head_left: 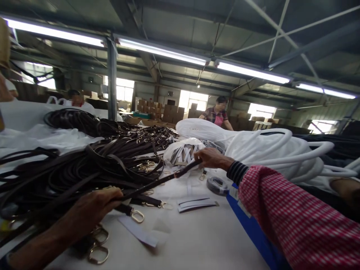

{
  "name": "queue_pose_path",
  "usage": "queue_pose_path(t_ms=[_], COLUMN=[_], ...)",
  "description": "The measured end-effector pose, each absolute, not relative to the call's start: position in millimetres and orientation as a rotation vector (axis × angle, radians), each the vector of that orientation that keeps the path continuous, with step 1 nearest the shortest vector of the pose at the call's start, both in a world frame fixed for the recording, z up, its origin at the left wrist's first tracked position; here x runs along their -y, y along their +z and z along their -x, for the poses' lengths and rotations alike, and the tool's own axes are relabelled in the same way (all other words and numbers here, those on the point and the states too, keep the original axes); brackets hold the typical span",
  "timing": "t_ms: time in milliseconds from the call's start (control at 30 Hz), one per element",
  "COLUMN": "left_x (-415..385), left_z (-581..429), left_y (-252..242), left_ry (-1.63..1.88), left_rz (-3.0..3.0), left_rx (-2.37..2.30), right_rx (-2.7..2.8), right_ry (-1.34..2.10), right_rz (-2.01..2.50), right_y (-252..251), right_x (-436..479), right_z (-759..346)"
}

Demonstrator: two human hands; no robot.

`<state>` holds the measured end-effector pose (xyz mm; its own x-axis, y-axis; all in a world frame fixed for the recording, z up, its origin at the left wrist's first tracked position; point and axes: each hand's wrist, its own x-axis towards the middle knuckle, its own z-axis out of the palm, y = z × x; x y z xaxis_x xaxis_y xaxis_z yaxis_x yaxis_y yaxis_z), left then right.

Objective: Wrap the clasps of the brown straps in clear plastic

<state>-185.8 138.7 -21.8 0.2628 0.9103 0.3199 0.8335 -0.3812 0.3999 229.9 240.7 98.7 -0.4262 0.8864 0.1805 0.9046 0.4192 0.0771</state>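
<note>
Well apart, at seven and two o'clock, our left hand (92,204) and right hand (212,158) clamp one light, floppy leather strap (157,183), taken near its ends.

The left hand (92,204) grips a dark leather strap (152,185) near its metal clasp (137,216), and the right hand (213,158), in a red-checked sleeve (292,213), holds the strap farther along. Beside them on the white bench (191,240) lie a heap of dark straps (92,165), paper strips (195,203) and a small tape roll (217,185). Coiled white cord (270,153) rises beyond the right hand, and a co-worker (216,114) stands farther back near cardboard boxes (171,112).
</note>
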Motion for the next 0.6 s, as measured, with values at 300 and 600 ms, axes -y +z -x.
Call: queue_pose_path(t_ms=[300,600], left_x=[-135.1,-147.9], left_z=[120.4,125.4], left_y=[-35.0,-48.9], left_ry=[0.503,0.533], left_rz=[-2.474,-2.400], left_rx=[-1.338,-1.315], right_rx=[2.460,2.268], right_ry=[-0.462,-0.419], right_rz=[2.195,2.265], right_y=[17.0,-19.0], right_x=[-276.6,-297.1], right_z=[-292.1,-302.7])
